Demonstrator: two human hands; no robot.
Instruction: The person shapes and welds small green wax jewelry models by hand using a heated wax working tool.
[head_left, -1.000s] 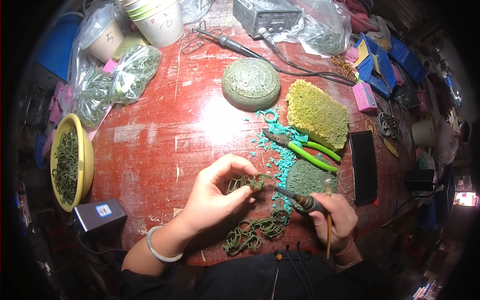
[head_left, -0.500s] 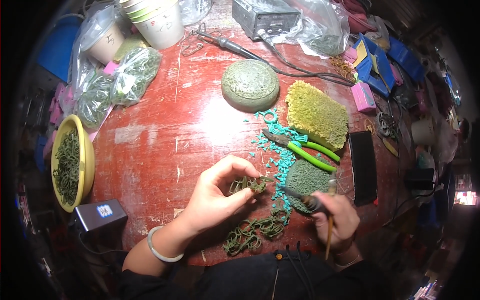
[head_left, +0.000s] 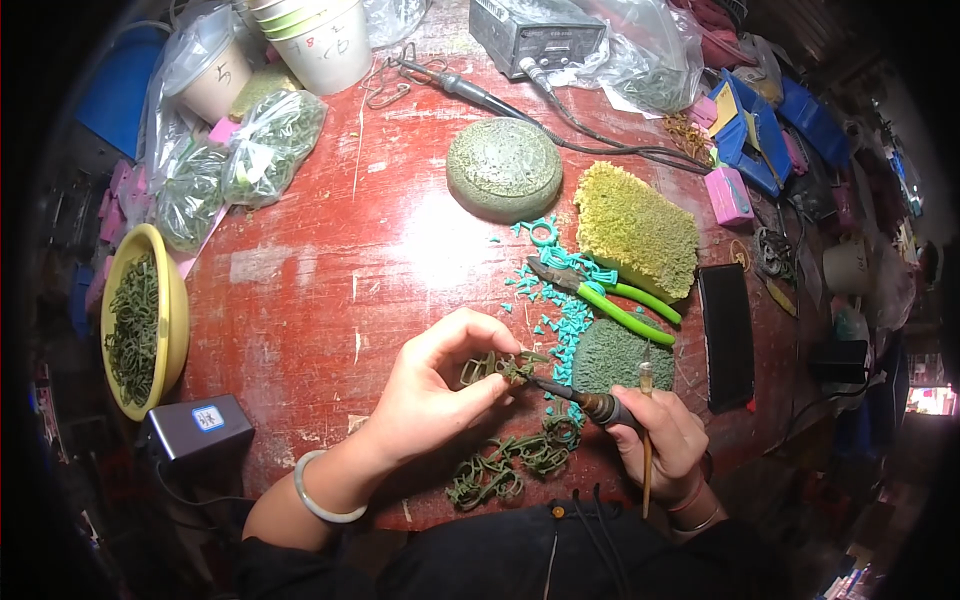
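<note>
Between the thumb and fingers of my left hand (head_left: 432, 385) is a small dark green ringed piece (head_left: 516, 369). My right hand (head_left: 664, 436) grips a soldering iron (head_left: 600, 406), its dark tip at the green piece. A slim wooden-handled tool (head_left: 647, 462) is also held in that hand, upright between the fingers. Below my left hand lies a cluster of similar green ringed pieces (head_left: 500, 470). Small turquoise bits (head_left: 566, 335) are strewn beside the iron, under and around pliers (head_left: 610, 300) with green handles. A dark green porous block (head_left: 622, 358) sits beyond my right hand.
A round stone-like disc (head_left: 504, 172) and a yellow-green sponge block (head_left: 637, 228) stand farther back. At left are a yellow bowl (head_left: 177, 330) of green pieces and a black box (head_left: 204, 430). Another iron (head_left: 470, 94) is cabled to a control box (head_left: 540, 40). A black phone-like slab (head_left: 725, 340) lies right.
My right hand has shifted left, bringing the iron's tip from a little apart up to the green piece. My left hand stays nearly still.
</note>
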